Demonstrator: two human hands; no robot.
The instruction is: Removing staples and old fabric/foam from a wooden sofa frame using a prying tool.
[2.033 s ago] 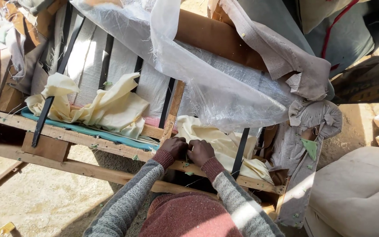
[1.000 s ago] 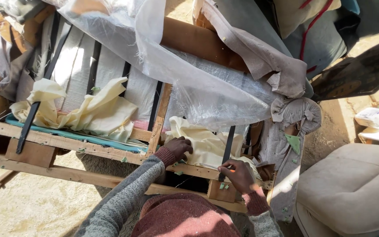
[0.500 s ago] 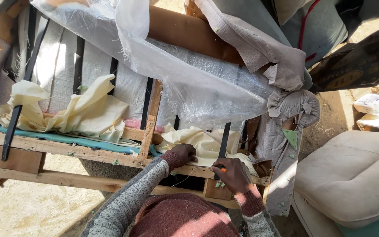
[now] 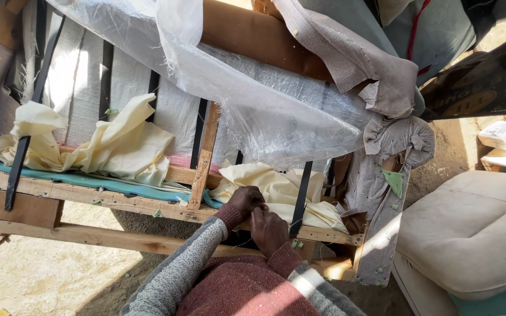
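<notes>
A stripped sofa frame (image 4: 118, 205) of bare wood lies on its side in front of me. My left hand (image 4: 245, 201) rests on the front wooden rail, fingers curled into the edge of the cream fabric (image 4: 276, 187) bunched there. My right hand (image 4: 269, 230) sits just below and right of it, touching it, with the back of the hand towards me and the fingers hidden. A black webbing strap (image 4: 300, 196) crosses the rail right beside my right hand. Both sleeves are grey and dark red knit.
Clear plastic sheeting (image 4: 253, 105) and grey upholstery cloth (image 4: 352, 58) hang over the frame. More cream fabric (image 4: 112, 146) and a teal strip (image 4: 89, 184) lie along the rail at left. A cream seat cushion (image 4: 469, 228) stands at right. Sandy ground (image 4: 42, 275) lies below.
My right hand has come back left along the rail, from beyond the black strap, and now touches my left hand. The view has shifted slightly rightwards.
</notes>
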